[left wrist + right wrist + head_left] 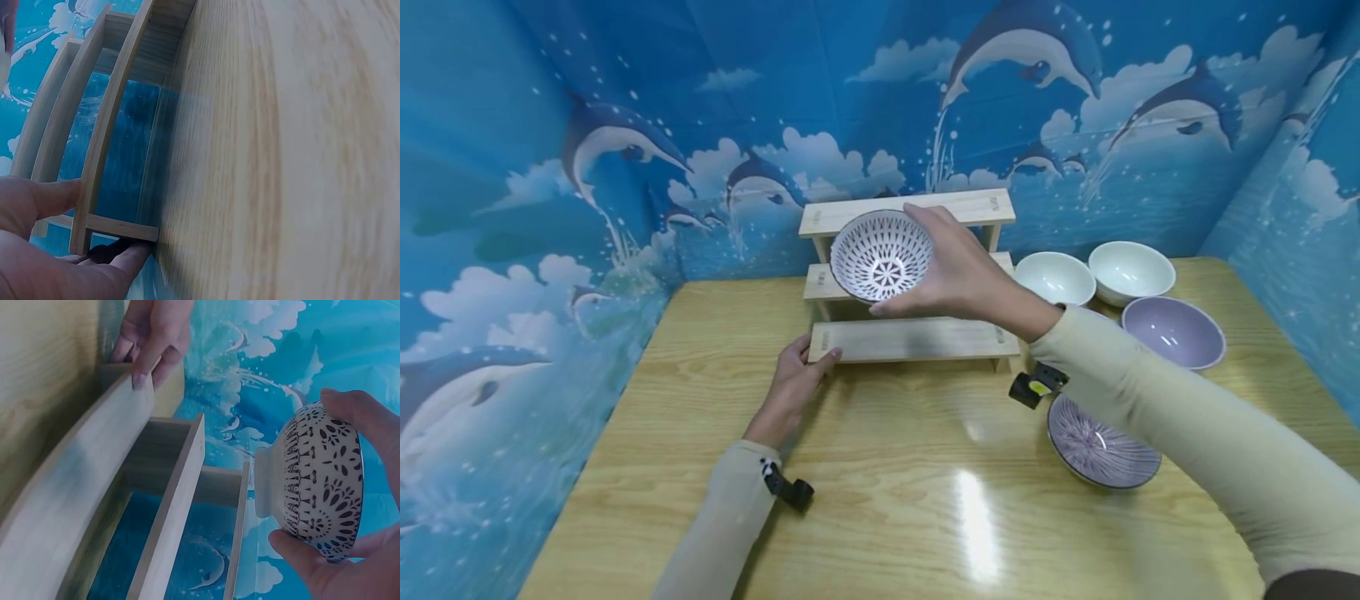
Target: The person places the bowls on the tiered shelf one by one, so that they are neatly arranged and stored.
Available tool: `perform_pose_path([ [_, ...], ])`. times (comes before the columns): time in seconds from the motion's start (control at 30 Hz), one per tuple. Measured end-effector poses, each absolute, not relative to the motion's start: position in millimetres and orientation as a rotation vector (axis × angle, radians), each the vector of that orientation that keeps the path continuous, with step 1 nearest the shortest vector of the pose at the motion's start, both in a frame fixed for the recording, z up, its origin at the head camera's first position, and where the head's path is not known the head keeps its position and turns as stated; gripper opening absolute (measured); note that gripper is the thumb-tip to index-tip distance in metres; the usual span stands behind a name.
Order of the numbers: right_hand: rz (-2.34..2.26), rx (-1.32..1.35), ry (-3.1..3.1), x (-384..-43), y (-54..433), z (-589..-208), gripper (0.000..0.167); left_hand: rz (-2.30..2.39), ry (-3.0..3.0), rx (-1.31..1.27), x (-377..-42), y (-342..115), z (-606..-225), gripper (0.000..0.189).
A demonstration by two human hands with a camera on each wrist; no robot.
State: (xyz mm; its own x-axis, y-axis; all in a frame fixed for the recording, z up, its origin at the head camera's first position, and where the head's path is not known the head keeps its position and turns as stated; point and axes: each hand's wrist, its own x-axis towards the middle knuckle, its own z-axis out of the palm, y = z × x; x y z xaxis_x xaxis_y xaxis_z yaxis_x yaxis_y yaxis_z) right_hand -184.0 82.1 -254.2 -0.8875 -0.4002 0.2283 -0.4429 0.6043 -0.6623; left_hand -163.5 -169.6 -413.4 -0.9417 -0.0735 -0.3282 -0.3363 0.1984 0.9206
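My right hand [958, 271] grips a white bowl with a dark pattern [882, 256] by its rim and side. The bowl is up in the air in front of a three-step wooden display rack [917, 340], its mouth tipped toward the head camera. Dark petal shapes cover its outer wall [319, 481] in the right wrist view, where its foot points at the rack. My left hand [793, 379] holds the left end of the rack's lowest step, thumb on the board; in the left wrist view its fingers [128, 265] reach beside the end support.
Right of the rack stand two pale bowls [1055, 279], a lavender bowl [1174, 333] and, nearer, a purple-streaked bowl [1097, 442]. My right sleeve [1180, 425] passes over that side and partly covers them. A dolphin-print cloth [865, 100] hangs behind the wooden table [865, 500].
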Motion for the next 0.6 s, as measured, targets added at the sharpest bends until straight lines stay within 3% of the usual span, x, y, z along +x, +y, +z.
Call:
perform_pose_path([
  [0.6,1.285,0.587,-2.774,-235,51,-248,0.125,1.877,2.221,-0.312,-160,-172,-413,0.071],
])
